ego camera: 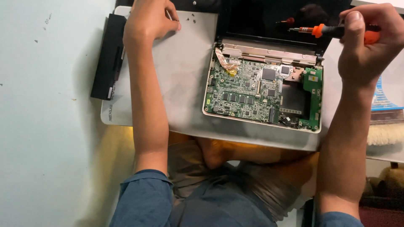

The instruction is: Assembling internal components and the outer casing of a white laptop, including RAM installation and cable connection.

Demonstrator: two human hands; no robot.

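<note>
An opened small laptop (263,126) lies on a grey mat (181,75), its green circuit board (248,90) exposed and its dark screen (261,17) tilted back. My right hand (366,42) is shut on an orange-handled screwdriver (324,30), held above the laptop's right hinge with the tip pointing left. My left hand (147,21) rests on the far left of the mat, fingers curled by several small dark screws (190,17). Whether it pinches a screw I cannot tell.
A black battery pack (107,56) lies along the mat's left edge on the pale floor (42,126). A blue-and-white printed item (385,96) sits at the right edge. My crossed legs are just below the mat.
</note>
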